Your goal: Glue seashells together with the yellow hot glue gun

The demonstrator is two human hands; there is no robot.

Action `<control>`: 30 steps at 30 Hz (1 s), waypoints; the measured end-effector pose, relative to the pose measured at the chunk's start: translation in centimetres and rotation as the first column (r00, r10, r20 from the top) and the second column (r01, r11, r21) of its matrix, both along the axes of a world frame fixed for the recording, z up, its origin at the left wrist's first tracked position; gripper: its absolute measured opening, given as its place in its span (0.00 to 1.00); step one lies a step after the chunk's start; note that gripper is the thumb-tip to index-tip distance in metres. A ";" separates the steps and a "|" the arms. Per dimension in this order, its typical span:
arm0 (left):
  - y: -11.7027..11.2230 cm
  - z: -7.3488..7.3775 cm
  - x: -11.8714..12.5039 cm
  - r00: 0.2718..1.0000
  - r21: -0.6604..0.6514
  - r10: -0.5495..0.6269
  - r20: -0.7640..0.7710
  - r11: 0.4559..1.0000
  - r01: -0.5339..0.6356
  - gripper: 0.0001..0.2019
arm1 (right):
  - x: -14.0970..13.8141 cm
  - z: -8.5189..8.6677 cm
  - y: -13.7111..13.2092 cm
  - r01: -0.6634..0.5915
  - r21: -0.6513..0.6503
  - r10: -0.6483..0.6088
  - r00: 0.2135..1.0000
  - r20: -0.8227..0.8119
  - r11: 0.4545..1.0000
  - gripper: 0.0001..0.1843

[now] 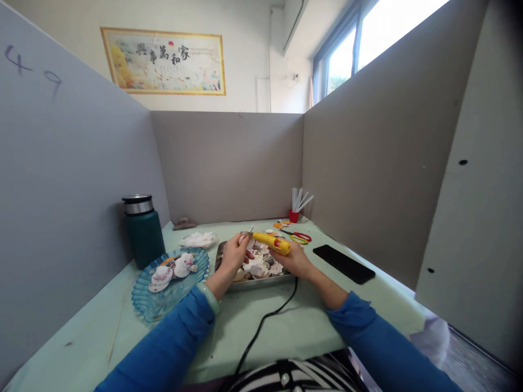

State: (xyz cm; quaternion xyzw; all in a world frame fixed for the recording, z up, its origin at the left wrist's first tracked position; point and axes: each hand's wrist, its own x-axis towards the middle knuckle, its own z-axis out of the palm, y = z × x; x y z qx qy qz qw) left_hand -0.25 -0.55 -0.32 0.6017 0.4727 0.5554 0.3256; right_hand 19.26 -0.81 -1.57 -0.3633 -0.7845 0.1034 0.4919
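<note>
My right hand is closed round a yellow hot glue gun, its nozzle pointing left. A black cord runs from it down to the table's near edge. At the nozzle, my left hand pinches a small pale seashell, partly hidden by the fingers. Both hands are above a metal tray filled with loose seashells. To the left, a blue fluted glass plate carries a figure made of shells and another shell piece.
A teal flask stands at the left panel. White shells lie behind the plate. Scissors with red and yellow handles, a red cup of glue sticks and a black phone are on the right. Grey panels enclose the table.
</note>
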 end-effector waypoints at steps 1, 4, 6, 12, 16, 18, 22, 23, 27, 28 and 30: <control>0.0 0.0 0.0 1.000 0.001 0.001 -0.011 1.000 -0.001 0.16 | 0.0 0.1 0.0 0.003 -0.001 -0.003 1.000 -0.002 1.000 0.10; 0.2 -0.2 0.0 0.998 0.013 0.026 -0.057 1.000 -0.025 0.15 | 0.0 0.1 0.1 0.003 -0.024 -0.004 1.000 -0.023 1.000 0.10; 0.2 -0.2 -0.1 0.994 0.033 0.059 -0.089 0.998 -0.056 0.14 | 0.1 -0.1 0.3 -0.008 -0.054 0.005 0.999 -0.045 0.999 0.09; 0.2 -0.3 -0.3 0.981 0.123 0.162 -0.106 0.981 -0.148 0.07 | 0.1 -0.3 0.8 -0.025 -0.113 0.015 0.996 -0.086 0.993 0.09; -0.1 0.0 -0.2 0.984 0.123 0.168 -0.058 0.979 -0.160 0.06 | 0.0 -0.3 0.8 -0.039 -0.136 0.025 0.994 -0.102 0.990 0.11; -0.4 0.2 0.0 0.987 0.105 0.155 -0.049 0.983 -0.149 0.06 | 0.0 -0.4 0.8 -0.035 -0.133 0.022 0.994 -0.104 0.990 0.11; -0.5 0.4 0.1 0.997 0.057 0.077 -0.021 0.996 -0.076 0.09 | 0.1 -0.6 1.0 -0.032 -0.116 0.021 0.995 -0.093 0.993 0.11; -0.5 0.4 0.1 0.998 0.039 0.056 -0.011 0.998 -0.056 0.11 | 0.1 -0.6 1.1 -0.028 -0.115 0.018 0.996 -0.093 0.993 0.11; -0.1 0.0 0.1 0.997 -0.016 -0.025 0.072 1.000 0.026 0.16 | 0.1 -0.8 1.3 -0.009 -0.108 -0.002 0.994 -0.107 0.994 0.11; 0.0 0.0 0.2 0.995 -0.023 -0.042 0.093 0.999 0.044 0.17 | 0.1 -0.8 1.3 -0.008 -0.103 -0.003 0.994 -0.105 0.995 0.11; -0.1 0.0 0.2 0.991 -0.032 -0.064 0.118 0.997 0.068 0.19 | 0.1 -0.8 1.3 -0.009 -0.087 0.001 0.996 -0.092 0.996 0.11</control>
